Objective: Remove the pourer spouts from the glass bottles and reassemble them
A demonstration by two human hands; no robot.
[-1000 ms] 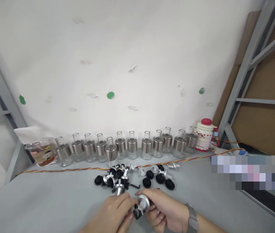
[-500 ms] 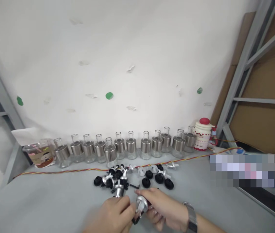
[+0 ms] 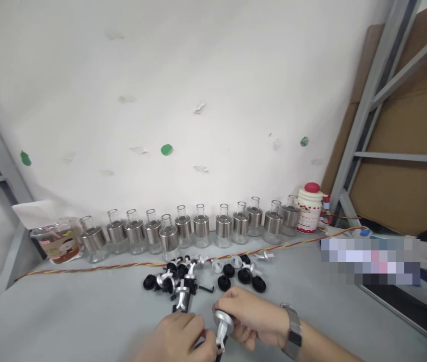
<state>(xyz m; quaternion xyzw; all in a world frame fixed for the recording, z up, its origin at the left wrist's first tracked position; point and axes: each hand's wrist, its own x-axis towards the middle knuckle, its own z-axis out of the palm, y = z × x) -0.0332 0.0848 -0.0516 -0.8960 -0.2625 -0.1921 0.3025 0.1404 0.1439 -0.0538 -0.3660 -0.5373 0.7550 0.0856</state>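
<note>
"What do the hands hold?"

"The right hand is closed on a silver spout, just by its round plate. Some of those fingers are tucked behind, so I can't see them all."

"And the left hand?"

"It's at the spout's low end. Its fingertips are hidden and it's a bit blurry, so I can't tell if it pinches. There's something black down there too, mostly covered."

"Where's the spout?"

"Up between the two hands, tilted, near the bottom edge of the view. The left wrist is cut off there. The right one wears a shiny watch."

"What's past the hands?"

"A messy heap of black and silver parts on the gray table. They overlap, so I can't count them. Black caps lie to the right."

"And farther back?"

"A twisty wire, then twelve open bottles with metal bands, standing up by the wall. Some hide bits of others."

"What's on the right?"

"A blocky blur. I can't tell what's under it."
</note>
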